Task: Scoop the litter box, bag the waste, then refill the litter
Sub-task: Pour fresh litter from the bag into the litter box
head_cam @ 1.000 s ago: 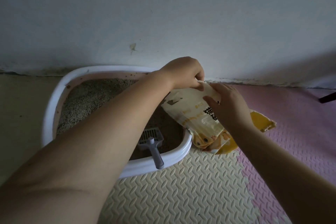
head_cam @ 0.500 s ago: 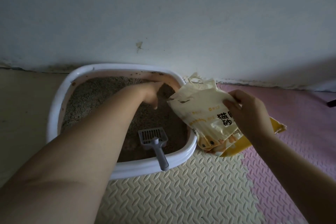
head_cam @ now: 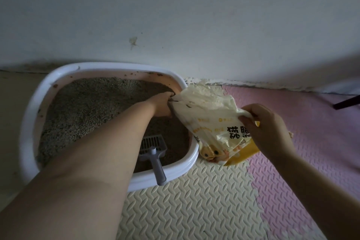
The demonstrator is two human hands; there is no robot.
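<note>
A white litter box stands against the wall, filled with grey-brown litter. A grey slotted scoop lies in its near right corner, handle over the rim. A cream and yellow litter bag leans on the box's right rim, its torn mouth toward the box. My right hand grips the bag's upper right edge. My left hand reaches across the box to the bag's left corner by the mouth; its fingers are hidden, so the hold is unclear.
A pale wall rises right behind the box. Cream foam mat tiles cover the floor in front, pink tiles to the right. A dark furniture leg shows at the far right.
My left hand let go of the bag's top, dipped into the box, then came back to the bag's left corner. The bag's mouth has tipped more toward the box.
</note>
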